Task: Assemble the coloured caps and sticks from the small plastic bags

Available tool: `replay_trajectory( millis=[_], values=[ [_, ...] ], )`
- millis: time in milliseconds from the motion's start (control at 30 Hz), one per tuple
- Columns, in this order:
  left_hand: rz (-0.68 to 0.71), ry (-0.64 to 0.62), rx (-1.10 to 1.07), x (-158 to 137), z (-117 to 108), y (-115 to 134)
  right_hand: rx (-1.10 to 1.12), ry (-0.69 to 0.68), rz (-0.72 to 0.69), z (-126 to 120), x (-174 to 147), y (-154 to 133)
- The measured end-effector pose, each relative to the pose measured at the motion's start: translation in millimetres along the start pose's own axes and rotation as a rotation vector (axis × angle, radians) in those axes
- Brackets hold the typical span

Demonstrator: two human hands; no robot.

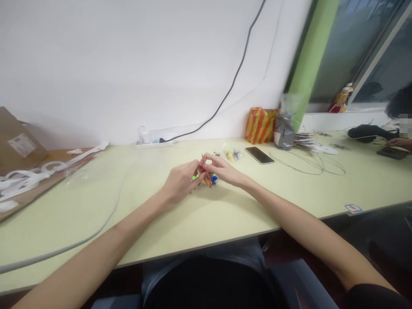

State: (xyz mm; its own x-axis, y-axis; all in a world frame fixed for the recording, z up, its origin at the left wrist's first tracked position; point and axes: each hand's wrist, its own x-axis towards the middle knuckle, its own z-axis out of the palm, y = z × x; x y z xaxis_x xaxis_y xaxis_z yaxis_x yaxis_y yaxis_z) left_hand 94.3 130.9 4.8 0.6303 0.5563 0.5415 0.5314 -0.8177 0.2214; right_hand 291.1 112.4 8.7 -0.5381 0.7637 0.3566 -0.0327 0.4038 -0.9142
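Both hands meet over the middle of the table. My left hand (182,179) is closed, thumb and fingers gripping a small red plastic piece (202,168). From the other side, my right hand (224,170) pinches the upper part of this red piece, which ends in a thin tip. Below and between the hands sit small coloured pieces, among them a blue one (214,179) and a bright green one (195,177), with some yellow too. The fingers partly cover them, and I cannot tell whether they are joined to the red piece.
Beyond my right hand lie a clear bag of coloured pieces (232,153) and a phone (259,155). A striped bag (260,125) and a grey bag (284,132) stand by the wall. A pale cable (96,231) crosses the left side. Another person's hand (399,143) is far right.
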Motion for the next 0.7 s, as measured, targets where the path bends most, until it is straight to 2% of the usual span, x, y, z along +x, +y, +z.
replay_trajectory(
  millis=[200, 267, 333, 400, 500, 567, 600, 700],
  values=[
    [0.045, -0.008, -0.004, -1, -2, 1, 0.149, -0.070, 0.051, -5, 2, 0],
    [0.035, -0.010, 0.015, -1, -2, 0, 0.154, -0.040, 0.074, -13, 2, 1],
    [0.010, -0.017, 0.025, -1, -2, -2, 0.075, 0.063, 0.061, -26, 1, 3],
    [-0.014, -0.041, 0.008, -1, -2, -4, -0.144, 0.235, 0.042, -42, 0, 7],
    [-0.044, -0.047, 0.005, -1, -1, -7, -0.711, 0.456, 0.095, -63, -2, 17],
    [-0.044, -0.036, 0.031, -1, 1, -7, -1.000, 0.462, 0.176, -72, -3, 24],
    [-0.040, -0.035, 0.039, -1, 1, -6, -1.076, 0.430, 0.216, -75, -3, 26],
    [-0.001, -0.042, 0.039, -1, 2, -4, -1.157, 0.326, 0.298, -78, -2, 31]
  ],
)
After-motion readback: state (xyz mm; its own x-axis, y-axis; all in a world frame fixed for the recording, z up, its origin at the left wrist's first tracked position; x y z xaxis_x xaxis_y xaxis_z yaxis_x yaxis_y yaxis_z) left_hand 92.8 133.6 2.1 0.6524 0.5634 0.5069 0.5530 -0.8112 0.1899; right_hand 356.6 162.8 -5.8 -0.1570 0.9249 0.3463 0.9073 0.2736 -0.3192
